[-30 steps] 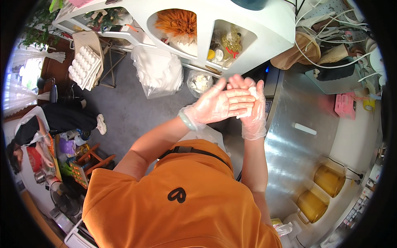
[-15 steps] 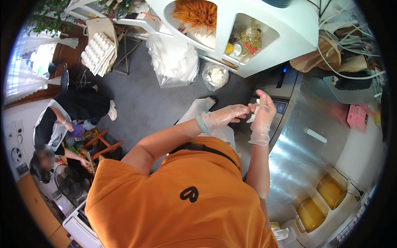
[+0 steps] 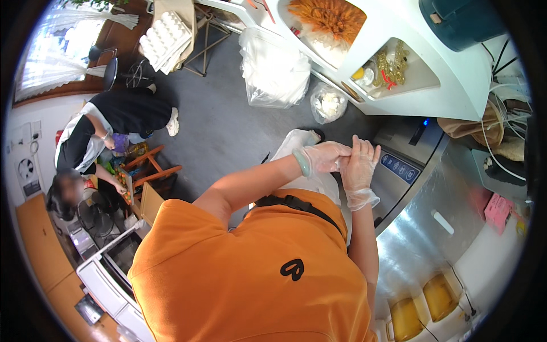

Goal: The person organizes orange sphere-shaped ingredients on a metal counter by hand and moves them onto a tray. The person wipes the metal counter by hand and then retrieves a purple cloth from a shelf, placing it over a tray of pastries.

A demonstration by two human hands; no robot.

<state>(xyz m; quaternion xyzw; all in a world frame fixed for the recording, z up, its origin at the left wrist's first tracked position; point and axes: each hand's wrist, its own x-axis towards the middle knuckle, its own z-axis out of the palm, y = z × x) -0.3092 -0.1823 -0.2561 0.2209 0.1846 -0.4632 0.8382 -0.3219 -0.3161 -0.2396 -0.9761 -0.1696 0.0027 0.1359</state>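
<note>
Both my hands wear thin clear plastic gloves and meet in front of my waist. My left hand (image 3: 326, 157), with a pale green bangle (image 3: 301, 163) at the wrist, reaches across to the right one. Its fingers are bent and pressed together against the glove near the right thumb, where they are partly hidden. My right hand (image 3: 359, 168) is upright with fingers stretched and somewhat apart. The loose cuff of the right plastic glove (image 3: 363, 199) flares around the wrist.
A steel counter (image 3: 407, 242) stands at my right, bearing a white stick-shaped object (image 3: 442, 222), a pink package (image 3: 498, 213) and amber jugs (image 3: 405, 319). Ahead are a large plastic bag (image 3: 273, 71) and a smaller one (image 3: 329, 104). A co-worker (image 3: 122, 111) bends at the left.
The view has shifted, so the surroundings sit farther right. My hands have drawn closer together; the white loose bits beside the right hand no longer show. The right fingers have straightened.
</note>
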